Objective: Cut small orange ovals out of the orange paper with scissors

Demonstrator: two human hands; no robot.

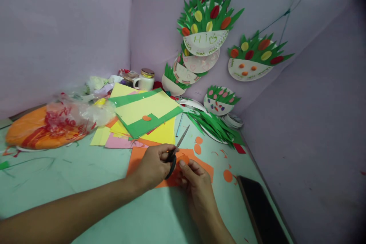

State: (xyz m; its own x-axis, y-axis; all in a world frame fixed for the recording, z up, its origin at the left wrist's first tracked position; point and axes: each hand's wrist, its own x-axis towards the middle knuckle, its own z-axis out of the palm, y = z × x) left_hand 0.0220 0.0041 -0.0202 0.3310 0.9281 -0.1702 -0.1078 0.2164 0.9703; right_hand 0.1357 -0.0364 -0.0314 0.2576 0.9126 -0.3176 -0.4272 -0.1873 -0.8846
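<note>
In the lower centre, the left hand [154,166] is gripping the scissors [172,161], while the right hand [197,182] is pinching the orange paper [206,167] on the surface [85,175].

Ahead of me: coloured paper stack [145,116], green paper leaves [214,124], lidded white mug [145,80]; paper-plate crafts [206,42] on wall [314,122]; black phone [261,209] at my right.

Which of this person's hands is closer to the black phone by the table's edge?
Right. The right hand, pinching orange paper, sits left of the phone; the left hand, holding scissors, is farther left.
</note>
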